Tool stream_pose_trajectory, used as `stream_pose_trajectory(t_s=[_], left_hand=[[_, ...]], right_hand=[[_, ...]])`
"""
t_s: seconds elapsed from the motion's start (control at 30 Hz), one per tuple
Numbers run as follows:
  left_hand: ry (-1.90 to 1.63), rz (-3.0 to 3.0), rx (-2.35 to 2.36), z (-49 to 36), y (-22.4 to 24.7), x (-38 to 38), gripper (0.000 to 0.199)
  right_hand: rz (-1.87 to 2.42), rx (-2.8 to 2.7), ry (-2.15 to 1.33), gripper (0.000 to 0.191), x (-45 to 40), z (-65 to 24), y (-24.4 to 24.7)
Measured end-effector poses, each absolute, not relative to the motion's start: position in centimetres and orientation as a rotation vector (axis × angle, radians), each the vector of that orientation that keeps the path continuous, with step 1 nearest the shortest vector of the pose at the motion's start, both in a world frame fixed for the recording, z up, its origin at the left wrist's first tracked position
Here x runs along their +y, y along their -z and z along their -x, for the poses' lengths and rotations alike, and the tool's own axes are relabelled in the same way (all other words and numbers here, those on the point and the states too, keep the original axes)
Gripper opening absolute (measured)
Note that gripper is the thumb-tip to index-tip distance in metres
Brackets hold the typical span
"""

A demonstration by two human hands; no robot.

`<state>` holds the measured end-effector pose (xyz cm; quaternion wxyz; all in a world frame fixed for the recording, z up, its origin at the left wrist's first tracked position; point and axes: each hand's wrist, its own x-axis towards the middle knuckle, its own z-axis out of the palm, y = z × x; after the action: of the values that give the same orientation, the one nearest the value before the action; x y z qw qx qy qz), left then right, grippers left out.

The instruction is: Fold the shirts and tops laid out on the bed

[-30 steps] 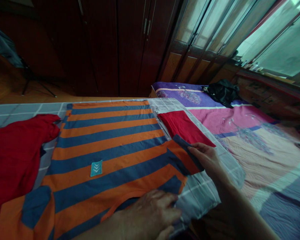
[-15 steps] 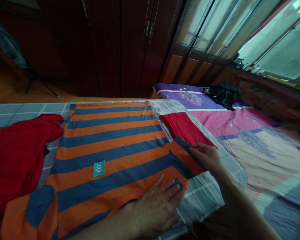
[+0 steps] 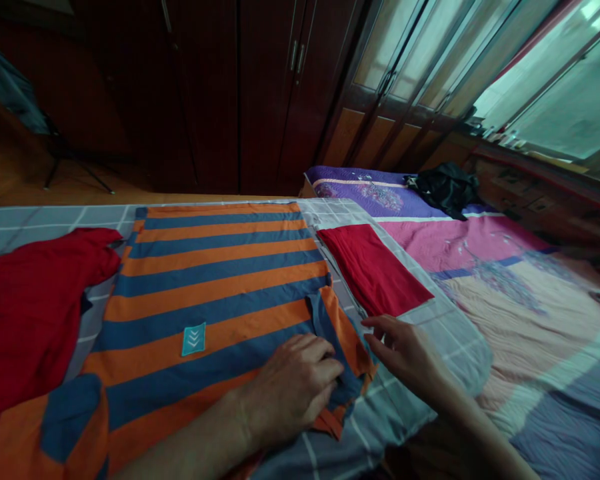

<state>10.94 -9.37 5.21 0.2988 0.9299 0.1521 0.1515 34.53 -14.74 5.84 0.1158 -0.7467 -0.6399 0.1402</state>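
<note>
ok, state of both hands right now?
Left hand: curled on the striped shirt; whether it grips cloth can't be told.
Right hand: open, nothing visibly held, beside the shirt's edge.

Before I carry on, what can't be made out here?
Head view: whether the left hand grips the striped shirt; the hand's back hides its palm.
Head view: red garment at left, cut off by the picture's edge.
Head view: small items by the window, too small to identify.

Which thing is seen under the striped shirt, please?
A grey checked cloth shows around the edges of the striped shirt, so the shirt lies on it. Anything beneath its middle is covered and cannot be seen.
</note>
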Motion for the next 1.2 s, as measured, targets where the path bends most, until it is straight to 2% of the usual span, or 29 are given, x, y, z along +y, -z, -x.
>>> stream_pose_trajectory(t_s=[0.27,0.53,0.8,0.93,1.2], left_hand=[[-0.289,-2.589,0.301,-10.8,-3.2,-9.4,0.017],[-0.342,-2.581,0.354,-11.1,-2.3,-8.6,0.029],[-0.359,-2.525,0.342,-11.0,-2.6,-8.6,0.026],[-0.347,-2.526,0.345,-11.1,-2.5,-9.0,0.023],[-0.390,-2.556,0.397,-11.2,-2.2,-9.1,0.029]], right_hand=[[2.159,-2.163,-0.441,0.041,-17.1,-35.7,-4.6],[2.280,-2.217,-0.436,0.014,-16.6,-35.7,-5.4],[2.439,-2.179,-0.313,0.011,-16.9,-35.4,-5.9],[2.448,-2.285,-0.377,0.013,-17.1,-35.9,-6.4],[2.109,-2.114,-0.268,0.032,-12.3,-34.3,-7.8]])
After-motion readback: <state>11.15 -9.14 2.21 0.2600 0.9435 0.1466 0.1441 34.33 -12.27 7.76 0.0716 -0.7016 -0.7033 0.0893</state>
